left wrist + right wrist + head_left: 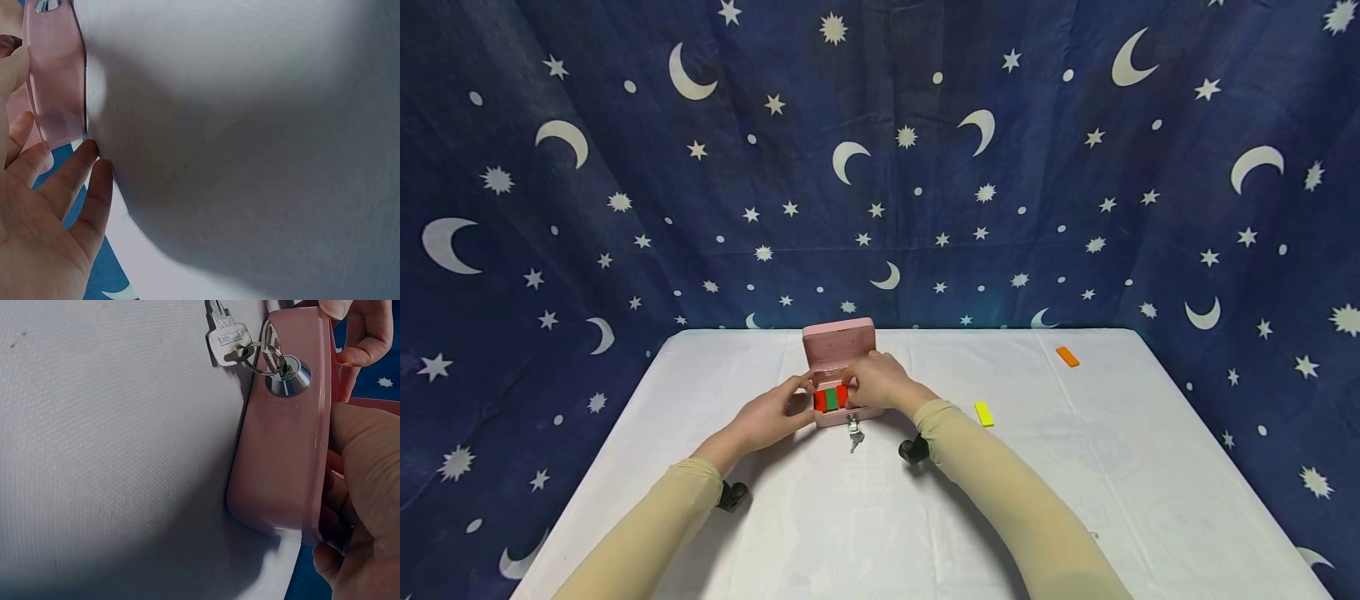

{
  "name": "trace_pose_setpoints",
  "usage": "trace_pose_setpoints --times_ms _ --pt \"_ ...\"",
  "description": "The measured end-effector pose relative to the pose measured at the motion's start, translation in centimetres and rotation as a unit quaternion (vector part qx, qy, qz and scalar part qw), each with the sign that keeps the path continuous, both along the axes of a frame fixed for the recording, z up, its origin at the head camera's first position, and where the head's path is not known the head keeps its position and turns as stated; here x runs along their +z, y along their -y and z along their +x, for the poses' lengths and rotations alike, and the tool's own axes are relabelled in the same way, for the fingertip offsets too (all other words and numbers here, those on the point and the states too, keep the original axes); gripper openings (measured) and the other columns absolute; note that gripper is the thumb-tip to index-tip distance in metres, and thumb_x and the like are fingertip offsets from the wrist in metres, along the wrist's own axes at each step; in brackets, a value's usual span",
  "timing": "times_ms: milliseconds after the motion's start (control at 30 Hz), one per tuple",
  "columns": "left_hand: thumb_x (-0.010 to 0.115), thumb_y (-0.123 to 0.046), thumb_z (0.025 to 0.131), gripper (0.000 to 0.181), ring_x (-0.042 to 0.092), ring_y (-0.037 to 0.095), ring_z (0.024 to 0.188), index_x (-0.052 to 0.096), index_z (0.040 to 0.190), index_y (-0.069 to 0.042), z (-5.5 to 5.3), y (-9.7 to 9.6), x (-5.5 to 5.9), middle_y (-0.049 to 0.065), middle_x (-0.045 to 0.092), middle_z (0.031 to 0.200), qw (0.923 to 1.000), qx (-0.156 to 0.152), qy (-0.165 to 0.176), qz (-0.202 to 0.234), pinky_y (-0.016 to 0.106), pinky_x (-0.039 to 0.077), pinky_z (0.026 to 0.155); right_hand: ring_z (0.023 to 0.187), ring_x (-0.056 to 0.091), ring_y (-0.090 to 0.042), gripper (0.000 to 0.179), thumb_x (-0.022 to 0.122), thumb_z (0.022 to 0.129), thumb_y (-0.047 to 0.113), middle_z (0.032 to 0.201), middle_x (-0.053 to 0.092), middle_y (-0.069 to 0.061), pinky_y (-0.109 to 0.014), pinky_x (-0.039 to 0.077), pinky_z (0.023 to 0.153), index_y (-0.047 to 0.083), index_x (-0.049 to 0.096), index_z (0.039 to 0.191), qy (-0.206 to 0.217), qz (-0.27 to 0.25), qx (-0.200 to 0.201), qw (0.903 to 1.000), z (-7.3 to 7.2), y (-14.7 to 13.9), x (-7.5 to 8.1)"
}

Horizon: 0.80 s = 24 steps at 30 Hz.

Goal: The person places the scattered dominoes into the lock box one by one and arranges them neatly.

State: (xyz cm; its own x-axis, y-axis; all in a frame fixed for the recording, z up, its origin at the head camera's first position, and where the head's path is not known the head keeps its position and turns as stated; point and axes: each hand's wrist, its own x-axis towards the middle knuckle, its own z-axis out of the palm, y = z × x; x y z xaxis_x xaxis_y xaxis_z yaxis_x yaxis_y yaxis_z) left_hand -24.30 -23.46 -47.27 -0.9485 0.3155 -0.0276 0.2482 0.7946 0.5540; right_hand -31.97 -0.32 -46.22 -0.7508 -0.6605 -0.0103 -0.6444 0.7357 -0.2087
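Note:
A small pink metal cash box (831, 421) stands on the table, its lid (841, 343) raised. Inside, a green block (831, 399) stands between a red block (820, 402) and a second red block (842, 395). My left hand (775, 414) grips the box's left end, thumb at the front rim and a fingertip at the inner edge; its other fingers spread beside the box. My right hand (880, 382) reaches in from the right, fingers curled down past the rim, pinching the second red block, partly hidden. Keys (228, 340) hang from the front lock (289, 376).
A yellow block (983, 414) lies on the white-covered table (865, 525), right of the box beside the right sleeve. An orange block (1067, 357) lies farther back, to the right. A dark blue curtain (917, 167) with moons and stars hangs behind the table and at its sides.

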Motion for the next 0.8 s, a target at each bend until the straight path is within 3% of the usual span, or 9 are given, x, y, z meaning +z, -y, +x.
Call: trace_pose_setpoints --times_ms 167,633,800 --pt "0.067 -0.043 0.096 0.036 0.054 0.028 0.134 0.054 0.123 -0.022 -0.08 0.05 -0.11 0.000 0.035 0.162 1.0000 0.000 0.000 0.000 0.055 0.045 0.103 0.090 0.054 -0.017 0.027 0.075 0.086 0.030 0.084 0.068 0.017 -0.036 0.046 0.081 0.025 0.078 0.113 0.012 -0.007 -0.006 0.9999 0.16 0.06 -0.01" --pt "0.068 -0.042 0.096 0.036 0.054 0.028 0.134 0.054 0.122 -0.023 -0.05 -0.02 0.02 0.000 0.036 0.162 1.0000 0.005 0.004 0.003 0.056 0.045 0.104 0.091 0.053 -0.014 0.022 0.076 0.086 0.030 0.084 0.067 0.017 -0.034 0.045 0.081 0.023 0.078 0.106 0.022 -0.016 -0.024 0.9993 0.31 0.13 -0.12" --pt "0.068 -0.043 0.095 0.036 0.054 0.028 0.134 0.054 0.122 -0.023 -0.11 -0.04 -0.06 0.000 0.036 0.162 1.0000 0.006 0.003 0.000 0.055 0.044 0.105 0.095 0.053 -0.014 0.025 0.076 0.086 0.030 0.089 0.069 0.017 -0.035 0.045 0.083 0.025 0.078 0.111 0.023 -0.020 -0.023 0.9993 0.24 0.02 -0.20"
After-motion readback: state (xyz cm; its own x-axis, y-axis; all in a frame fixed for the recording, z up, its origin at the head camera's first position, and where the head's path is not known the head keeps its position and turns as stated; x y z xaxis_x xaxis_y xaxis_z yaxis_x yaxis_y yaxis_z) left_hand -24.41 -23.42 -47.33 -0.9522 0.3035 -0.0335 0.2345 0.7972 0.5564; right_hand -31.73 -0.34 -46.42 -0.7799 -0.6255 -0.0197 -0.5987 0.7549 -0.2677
